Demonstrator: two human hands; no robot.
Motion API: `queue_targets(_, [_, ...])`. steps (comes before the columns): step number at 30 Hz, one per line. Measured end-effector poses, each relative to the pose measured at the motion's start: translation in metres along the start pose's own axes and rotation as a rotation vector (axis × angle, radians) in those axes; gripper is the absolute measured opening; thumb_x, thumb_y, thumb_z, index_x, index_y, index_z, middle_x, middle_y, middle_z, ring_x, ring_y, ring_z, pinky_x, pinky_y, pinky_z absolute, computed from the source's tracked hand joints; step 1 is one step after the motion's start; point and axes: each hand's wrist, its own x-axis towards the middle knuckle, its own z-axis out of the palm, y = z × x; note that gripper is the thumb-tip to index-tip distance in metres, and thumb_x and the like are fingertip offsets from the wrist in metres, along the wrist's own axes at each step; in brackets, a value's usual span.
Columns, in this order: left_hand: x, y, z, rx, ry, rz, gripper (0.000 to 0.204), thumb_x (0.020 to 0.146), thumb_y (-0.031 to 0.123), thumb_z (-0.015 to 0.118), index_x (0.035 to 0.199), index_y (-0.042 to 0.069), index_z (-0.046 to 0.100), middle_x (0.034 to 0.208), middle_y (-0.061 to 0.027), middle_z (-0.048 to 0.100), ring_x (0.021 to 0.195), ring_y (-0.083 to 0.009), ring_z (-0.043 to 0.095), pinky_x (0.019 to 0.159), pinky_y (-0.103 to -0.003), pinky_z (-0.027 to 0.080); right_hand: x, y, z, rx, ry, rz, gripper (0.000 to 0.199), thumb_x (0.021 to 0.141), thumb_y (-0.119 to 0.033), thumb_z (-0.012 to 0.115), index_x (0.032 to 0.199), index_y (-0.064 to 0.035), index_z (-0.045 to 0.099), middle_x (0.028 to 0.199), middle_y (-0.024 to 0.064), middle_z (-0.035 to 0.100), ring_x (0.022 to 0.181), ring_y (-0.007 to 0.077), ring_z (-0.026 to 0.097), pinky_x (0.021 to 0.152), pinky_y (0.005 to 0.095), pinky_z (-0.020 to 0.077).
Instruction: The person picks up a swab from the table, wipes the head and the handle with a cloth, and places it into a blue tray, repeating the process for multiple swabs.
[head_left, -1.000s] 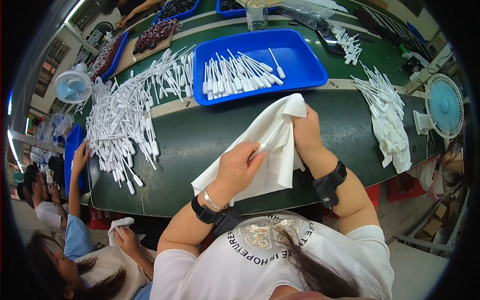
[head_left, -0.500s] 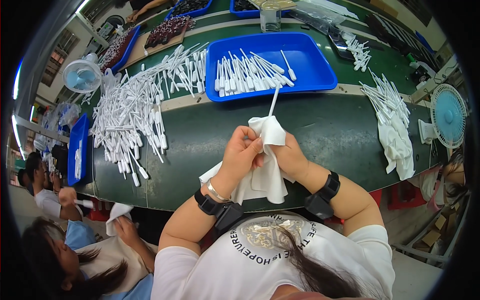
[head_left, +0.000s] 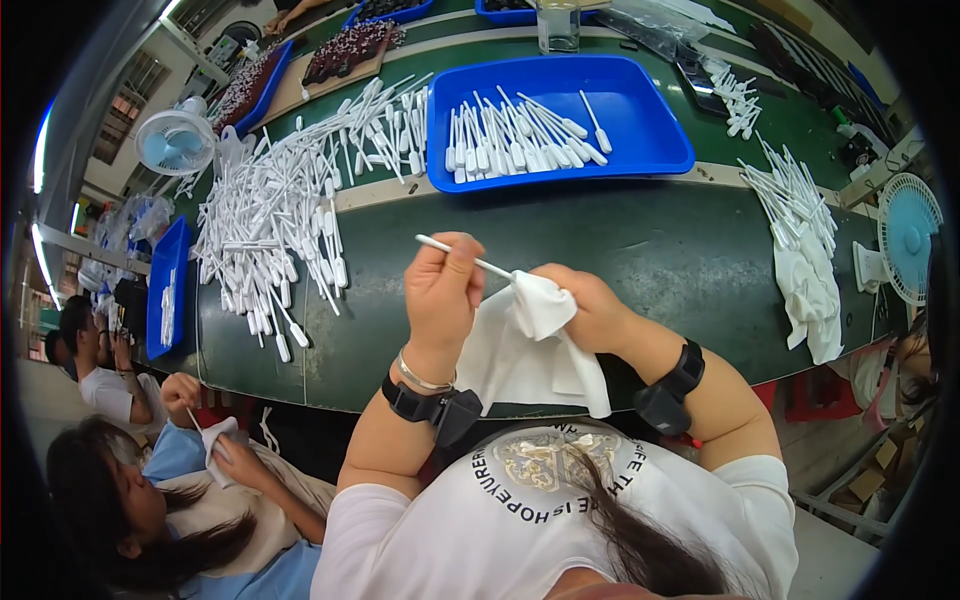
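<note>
My left hand [head_left: 442,290] pinches the thin shaft of a white plastic stick [head_left: 492,267], which slants down to the right. The stick's other end goes into a white cloth [head_left: 545,375] and is hidden there. Wrapped round that bunched part of the cloth is my right hand [head_left: 592,308]; the rest hangs down towards my shirt. Beyond my hands, a blue tray [head_left: 640,120] holds a row of similar white sticks [head_left: 500,140], each with a thick end. To the left spreads a large loose pile of such sticks [head_left: 265,215].
At right, a bundle of white sticks [head_left: 795,205] lies against a crumpled white cloth [head_left: 810,300], near a small fan [head_left: 908,238]. Another fan [head_left: 173,140] and a narrow blue tray [head_left: 155,300] stand at left. A co-worker [head_left: 110,480] sits close on my left, handling a cloth.
My left hand has shifted from the cloth to the stick's shaft. The stick, which pointed away from me, now tilts left. My view has shifted slightly. The co-worker's hands have come together at their cloth.
</note>
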Motion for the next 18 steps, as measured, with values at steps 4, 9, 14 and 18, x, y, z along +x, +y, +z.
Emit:
queue_targets(4, [-0.001, -0.001, -0.002, -0.034, 0.038, 0.071, 0.017, 0.088, 0.018, 0.052, 0.082, 0.002, 0.055, 0.063, -0.0013, 0.053, 0.048, -0.0066, 0.046, 0.043, -0.019, 0.037, 0.004, 0.002, -0.001, 0.482, 0.109, 0.151, 0.018, 0.085, -0.012, 0.047, 0.098, -0.0020, 0.055, 0.088, 0.0071, 0.060, 0.078, 0.0158, 0.058, 0.070, 0.0273, 0.0462])
queue_targets(9, [-0.012, -0.013, 0.018, 0.092, 0.115, 0.171, 0.016, 0.089, 0.017, 0.049, 0.083, 0.002, 0.054, 0.060, -0.0026, 0.051, 0.047, -0.0083, 0.045, 0.040, -0.022, 0.036, 0.007, 0.001, -0.007, 0.903, 0.264, 0.275, 0.018, 0.087, -0.011, 0.045, 0.100, -0.0021, 0.054, 0.092, 0.0076, 0.058, 0.080, 0.0137, 0.057, 0.069, 0.0264, 0.0474])
queue_targets(14, [-0.017, -0.009, 0.033, 0.894, -0.498, 0.904, 0.011, 0.072, 0.007, 0.061, 0.081, 0.003, 0.058, 0.065, -0.0052, 0.055, 0.051, -0.0169, 0.051, 0.047, -0.026, 0.041, 0.014, 0.010, -0.011, 0.879, 0.490, 0.396, 0.017, 0.084, -0.008, 0.047, 0.096, -0.0009, 0.055, 0.087, 0.0072, 0.058, 0.076, 0.0144, 0.057, 0.069, 0.0269, 0.0466])
queue_targets(18, [-0.025, 0.001, 0.043, 1.153, -0.704, 0.829, 0.016, 0.065, 0.004, 0.061, 0.081, 0.004, 0.058, 0.068, -0.0041, 0.057, 0.058, -0.0174, 0.055, 0.050, -0.027, 0.044, 0.014, 0.009, -0.011, 0.679, 0.375, 0.324, 0.016, 0.083, -0.009, 0.049, 0.095, -0.0004, 0.055, 0.085, 0.0076, 0.058, 0.075, 0.0161, 0.058, 0.067, 0.0302, 0.0481])
